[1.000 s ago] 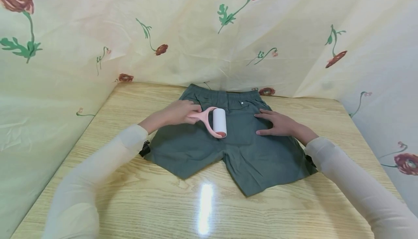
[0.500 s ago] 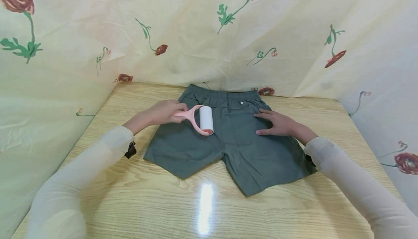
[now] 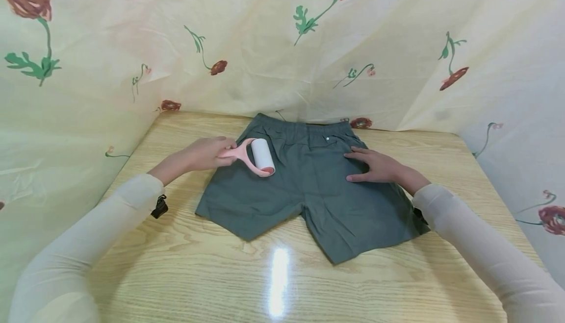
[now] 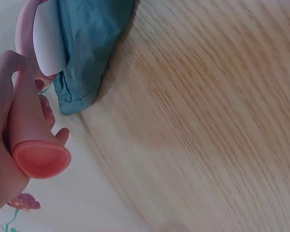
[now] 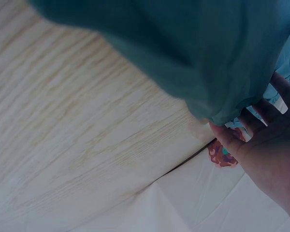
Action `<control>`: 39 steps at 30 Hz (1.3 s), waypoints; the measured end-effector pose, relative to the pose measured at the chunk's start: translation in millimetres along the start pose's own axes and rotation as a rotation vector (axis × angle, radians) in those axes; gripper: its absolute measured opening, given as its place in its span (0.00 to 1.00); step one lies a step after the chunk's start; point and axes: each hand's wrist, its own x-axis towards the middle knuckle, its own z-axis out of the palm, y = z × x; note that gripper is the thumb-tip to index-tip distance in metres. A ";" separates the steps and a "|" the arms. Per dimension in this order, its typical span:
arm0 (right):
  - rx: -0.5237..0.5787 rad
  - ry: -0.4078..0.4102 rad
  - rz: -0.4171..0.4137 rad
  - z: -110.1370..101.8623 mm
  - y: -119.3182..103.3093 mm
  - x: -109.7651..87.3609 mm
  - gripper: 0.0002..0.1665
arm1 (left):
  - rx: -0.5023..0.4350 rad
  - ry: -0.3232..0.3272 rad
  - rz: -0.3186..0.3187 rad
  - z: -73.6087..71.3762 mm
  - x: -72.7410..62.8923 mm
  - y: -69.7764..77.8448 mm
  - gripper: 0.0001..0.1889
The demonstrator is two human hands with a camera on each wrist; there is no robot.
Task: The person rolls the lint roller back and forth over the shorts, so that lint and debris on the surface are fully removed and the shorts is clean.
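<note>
A pair of dark grey-green shorts (image 3: pixel 282 190) lies spread on the wooden table, waistband toward the back. My left hand (image 3: pixel 198 154) grips the pink handle of a lint roller (image 3: pixel 263 157), whose white roll lies over the upper left part of the shorts. In the left wrist view the fingers wrap round the handle (image 4: pixel 31 111), its flared end toward the camera. My right hand (image 3: pixel 379 166) rests on the right side of the shorts with fingers spread and nothing held. The right wrist view has its fingertips at the edge of the fabric (image 5: pixel 222 58).
The wooden table (image 3: pixel 198 274) reaches back to a cream floral curtain (image 3: pixel 265 43), which also hangs along both sides. The waistband lies close to the curtain at the back edge. A bright light reflection shows on the table in front of the shorts.
My left hand has moved left with the lint roller, from the middle of the shorts to the upper left part, and the roll has tilted slightly. The right hand and shorts stay in place.
</note>
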 end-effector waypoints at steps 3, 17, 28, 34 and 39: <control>0.002 -0.001 0.000 0.3 0.0 0.0 0.49 | 0.013 0.006 -0.019 -0.5 -2.2 -1.3 0.20; 0.010 0.000 -0.002 0.0 -0.7 1.0 0.49 | 0.116 0.046 -0.014 0.4 1.9 2.1 0.20; 0.018 0.015 -0.008 0.7 0.6 -0.9 0.49 | 0.127 0.146 0.032 -1.9 24.9 29.5 0.19; 0.024 0.027 -0.013 2.6 0.7 -1.7 0.49 | 0.106 0.129 0.067 1.9 52.4 52.8 0.19; 0.020 0.022 0.004 2.0 0.2 0.0 0.49 | 0.118 0.097 0.105 10.4 76.5 73.7 0.20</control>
